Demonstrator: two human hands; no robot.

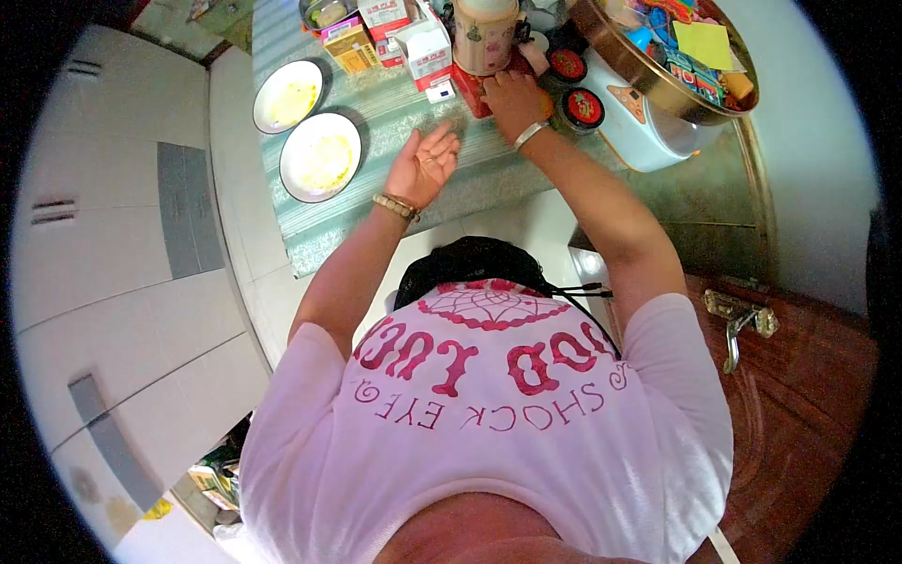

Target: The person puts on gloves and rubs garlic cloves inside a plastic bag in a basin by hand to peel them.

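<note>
My left hand (425, 169) is held palm up at the table's near side, fingers loosely spread and nothing in them. To its left are two white bowls with dark rims: the nearer bowl (303, 174) and the farther bowl (270, 105), both with yellowish residue inside. My right hand (515, 105) reaches across the table, palm down with bent fingers, against a red box (473, 92) beside a pale patterned container (484, 42). What its fingertips hold is hidden. Right of that hand are dark jars with red lids, one jar lid (583, 108) nearest.
Red-and-white cartons (423, 52) and a yellow box (350, 47) stand at the back. At right, a round gold tin (648, 70) of small packets rests above a white appliance (629, 132). Cabinets (122, 226) line the left; a brown door (799, 395) is at right.
</note>
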